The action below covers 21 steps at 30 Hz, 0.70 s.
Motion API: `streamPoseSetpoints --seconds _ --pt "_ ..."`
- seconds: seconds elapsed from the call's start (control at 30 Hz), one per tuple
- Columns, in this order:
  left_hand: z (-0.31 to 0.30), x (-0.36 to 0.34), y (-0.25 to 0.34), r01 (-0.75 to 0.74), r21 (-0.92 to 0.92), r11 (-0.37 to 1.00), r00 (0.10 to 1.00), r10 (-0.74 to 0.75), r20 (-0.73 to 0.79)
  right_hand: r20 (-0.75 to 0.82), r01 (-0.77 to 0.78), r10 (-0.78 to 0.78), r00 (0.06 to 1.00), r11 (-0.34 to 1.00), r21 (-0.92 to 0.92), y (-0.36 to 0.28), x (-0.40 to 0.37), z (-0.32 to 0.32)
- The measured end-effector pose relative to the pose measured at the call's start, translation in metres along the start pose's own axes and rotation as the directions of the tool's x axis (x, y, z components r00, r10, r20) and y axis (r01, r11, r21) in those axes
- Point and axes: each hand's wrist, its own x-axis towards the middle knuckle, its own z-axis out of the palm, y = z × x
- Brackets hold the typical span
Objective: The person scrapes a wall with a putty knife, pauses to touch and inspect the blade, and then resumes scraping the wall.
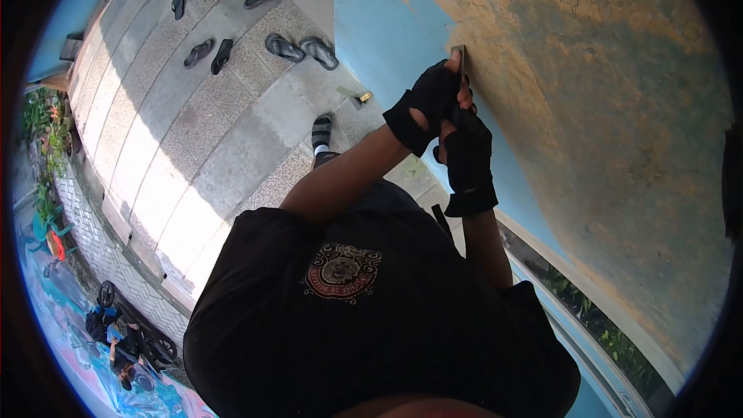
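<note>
Both of my hands wear black fingerless gloves and are closed around one scraper [463, 56], its narrow metal end touching the wall [596, 108]. My left hand [427, 101] is farther forward, with a thumb or finger pressed along the blade. My right hand [469, 156] grips lower, just behind the left, and covers most of the handle. Around the blade, the wall changes from light blue paint [391, 23] to a patchy tan and grey surface.
Several sandals and shoes, including a pair of flip-flops [302, 50], lie on the tiled floor [232, 139]. My sandalled foot [321, 131] stands near the wall's base. A small yellowish object [364, 97] lies there too. At lower left are a person [124, 368] and a bicycle [159, 348].
</note>
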Motion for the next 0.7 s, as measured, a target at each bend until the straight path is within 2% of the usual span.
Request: streamPoseSetpoints --seconds 0.07,0.13,0.2,0.27,0.33,0.4,0.47,0.53,0.6,0.63,0.67,0.7 --pt "0.003 0.000 -0.004 -0.004 0.086 0.996 1.000 0.003 0.015 -0.023 0.046 -0.047 0.999 0.998 -0.044 -0.005 0.001 -0.005" --pt "-0.003 0.005 0.002 0.017 0.055 0.998 0.999 -0.018 0.029 -0.003 0.087 -0.088 0.996 0.995 -0.044 -0.003 0.018 0.001" --pt "-0.006 0.008 0.006 -0.095 0.012 0.995 0.995 0.095 -0.004 0.028 0.144 -0.143 0.989 0.988 -0.057 0.008 0.025 0.001" --pt "-0.006 0.010 0.005 -0.082 0.009 0.997 0.996 0.083 -0.025 0.011 0.167 -0.167 0.986 0.984 -0.055 0.017 0.022 -0.003" --pt "-0.003 0.004 -0.004 -0.007 0.126 0.992 0.999 0.011 -0.036 -0.001 0.195 -0.196 0.981 0.980 -0.049 0.017 0.018 -0.004" --pt "-0.006 0.011 0.000 -0.010 0.085 0.996 1.000 0.012 -0.014 0.003 0.179 -0.180 0.984 0.977 -0.117 0.014 0.020 -0.005" --pt "-0.012 0.019 0.007 -0.124 0.002 0.992 0.991 0.124 -0.044 0.014 0.193 -0.193 0.981 0.972 -0.132 0.018 0.036 0.003" --pt "-0.015 0.017 0.006 -0.107 -0.021 0.994 0.994 0.106 -0.027 0.038 0.220 -0.217 0.975 0.964 -0.149 0.026 0.038 0.001" --pt "-0.015 0.008 -0.005 0.008 0.018 1.000 0.999 -0.007 -0.032 0.000 0.295 -0.310 0.951 0.904 -0.309 0.031 0.022 -0.002" --pt "-0.015 0.007 -0.008 0.012 0.085 0.996 0.999 -0.009 -0.033 -0.036 0.234 -0.250 0.968 0.941 -0.243 0.025 0.016 -0.001" --pt "-0.019 0.011 -0.004 0.006 0.090 0.996 1.000 -0.003 -0.030 -0.034 0.241 -0.257 0.966 0.940 -0.240 0.024 0.024 0.003" --pt "-0.023 0.014 -0.002 -0.022 0.004 1.000 1.000 0.023 -0.008 -0.016 0.251 -0.264 0.964 0.933 -0.259 0.027 0.032 0.004"
